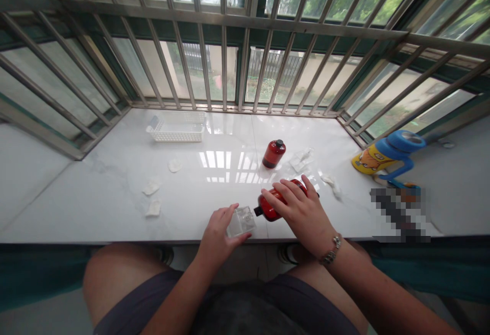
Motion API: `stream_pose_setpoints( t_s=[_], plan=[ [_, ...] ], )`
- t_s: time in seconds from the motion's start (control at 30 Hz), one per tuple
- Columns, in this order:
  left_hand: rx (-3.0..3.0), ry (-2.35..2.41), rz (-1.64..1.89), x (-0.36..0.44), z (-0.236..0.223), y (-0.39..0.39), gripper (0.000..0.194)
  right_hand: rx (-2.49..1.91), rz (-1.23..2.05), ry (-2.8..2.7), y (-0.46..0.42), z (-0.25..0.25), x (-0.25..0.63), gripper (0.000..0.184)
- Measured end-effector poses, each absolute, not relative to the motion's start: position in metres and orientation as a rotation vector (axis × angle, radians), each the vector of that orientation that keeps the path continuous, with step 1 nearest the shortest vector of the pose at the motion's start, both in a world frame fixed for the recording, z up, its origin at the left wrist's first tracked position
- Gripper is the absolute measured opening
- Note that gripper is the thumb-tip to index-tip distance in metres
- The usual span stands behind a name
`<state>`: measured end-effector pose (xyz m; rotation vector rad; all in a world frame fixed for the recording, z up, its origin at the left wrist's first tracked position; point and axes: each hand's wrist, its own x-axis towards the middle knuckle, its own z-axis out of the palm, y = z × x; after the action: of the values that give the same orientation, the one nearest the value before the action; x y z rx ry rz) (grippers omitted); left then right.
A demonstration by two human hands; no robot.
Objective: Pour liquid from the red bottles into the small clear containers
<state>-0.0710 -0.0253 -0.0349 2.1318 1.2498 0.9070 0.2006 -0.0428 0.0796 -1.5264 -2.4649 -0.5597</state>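
My right hand (296, 205) is wrapped over a red bottle (269, 207), which lies tilted with its black tip pointing left. That tip is right beside the rim of a small clear plastic box (241, 221). My left hand (221, 230) grips this box between thumb and fingers near the counter's front edge. Whether any liquid leaves the bottle is too small to tell. Behind my right hand, a second red bottle (274, 154) with a black cap stands upright on the white counter.
A white plastic basket (178, 133) sits at the back left. Crumpled white tissue pieces (151, 187) lie at left, with more wrappers (301, 160) at right. A blue and yellow tumbler (386, 153) stands far right, near a blurred-out item (401, 215). Metal window bars (237, 21) line the back.
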Motion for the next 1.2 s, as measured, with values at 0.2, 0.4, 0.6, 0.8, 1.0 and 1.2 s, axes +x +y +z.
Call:
stream_pose_setpoints(
  t_s=[0.2,0.4,0.6,0.8,1.0,1.2],
  plan=[
    [2.14,1.255,0.901,-0.071,-0.033,-0.026,0.081,-1.525,-0.562,-2.471,-0.044,0.081,0.201,0.053],
    [2.141,1.251,0.901,-0.071,-0.031,-0.025,0.078,-1.506,-0.579,-2.469,-0.044,0.083,0.201,0.052],
    [2.125,1.251,0.887,-0.071,-0.032,-0.025,0.078,-1.515,-0.585,-2.483,-0.044,0.085,0.2,0.053],
    [2.116,1.25,0.873,-0.071,-0.031,-0.025,0.079,-1.502,-0.593,-2.486,-0.043,0.087,0.2,0.053],
    [2.117,1.257,0.873,-0.071,-0.032,-0.026,0.079,-1.489,-0.612,-2.485,-0.042,0.089,0.2,0.053],
    [2.124,1.249,0.881,-0.072,-0.031,-0.025,0.078,-1.482,-0.614,-2.494,-0.042,0.091,0.2,0.052]
  ],
)
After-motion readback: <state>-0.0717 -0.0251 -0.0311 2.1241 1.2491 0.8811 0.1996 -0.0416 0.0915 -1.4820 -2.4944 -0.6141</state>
